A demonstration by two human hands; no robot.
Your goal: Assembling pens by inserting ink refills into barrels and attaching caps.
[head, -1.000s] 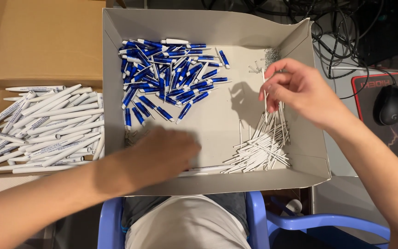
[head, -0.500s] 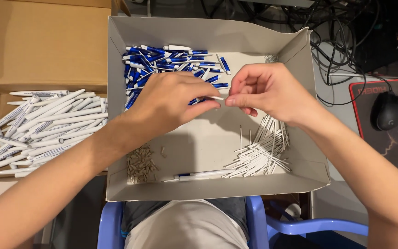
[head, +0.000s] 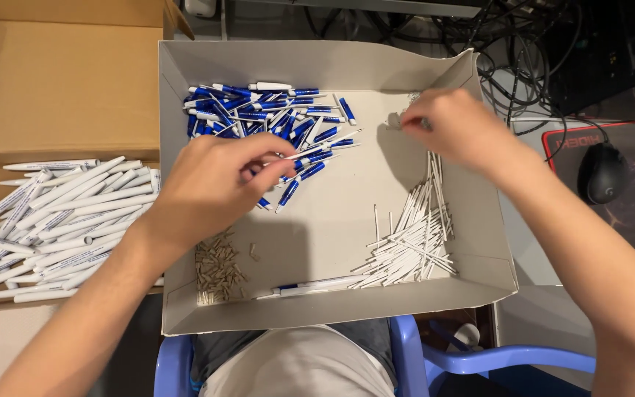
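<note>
Grey tray (head: 317, 62) before you: left hand (head: 211, 184) pinches one thin white refill (head: 321, 145); right hand (head: 453, 129) fingers curled, contents unclear; blue caps (head: 273, 117) uncountable.

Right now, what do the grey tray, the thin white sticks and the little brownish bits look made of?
The grey tray looks like matte cardboard: folded walls, creased corner. The thin white sticks seem smooth plastic tubes, probably. The brownish bits are too small to judge; dull metal or plastic.
</note>
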